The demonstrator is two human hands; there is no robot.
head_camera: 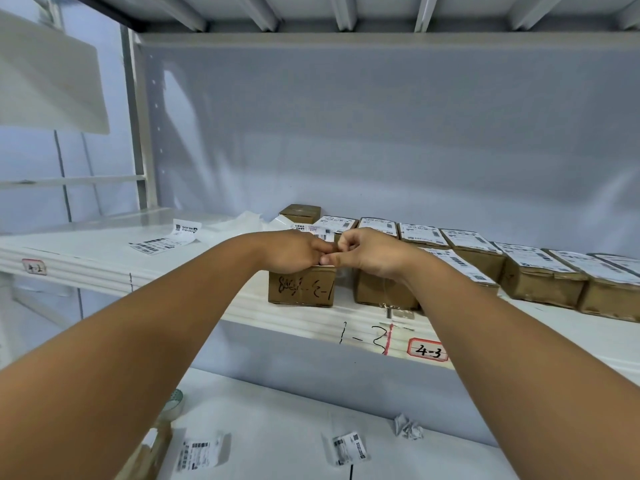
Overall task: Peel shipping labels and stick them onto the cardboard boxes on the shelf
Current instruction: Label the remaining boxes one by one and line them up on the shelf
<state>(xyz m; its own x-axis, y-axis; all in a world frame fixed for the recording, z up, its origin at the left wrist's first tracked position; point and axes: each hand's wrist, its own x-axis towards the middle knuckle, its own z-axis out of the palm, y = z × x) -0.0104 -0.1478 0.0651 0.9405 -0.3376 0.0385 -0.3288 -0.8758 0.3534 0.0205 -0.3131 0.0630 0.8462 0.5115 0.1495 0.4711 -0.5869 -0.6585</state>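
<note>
Both my hands meet over a small cardboard box (300,286) with black handwriting on its front, at the shelf's front edge. My left hand (297,251) and my right hand (367,252) have curled fingers and pinch a shipping label (320,231) between them; most of the label is hidden behind the fingers. A second box (384,294) stands just right of the first, under my right wrist. Behind and to the right runs a row of several boxes (540,280) with white labels on top.
A strip of printed labels (165,239) and crumpled backing paper (242,221) lie on the white shelf (104,261) to the left. On the lower shelf lie loose labels (199,453), a crumpled paper ball (408,427) and a tape roll (176,400).
</note>
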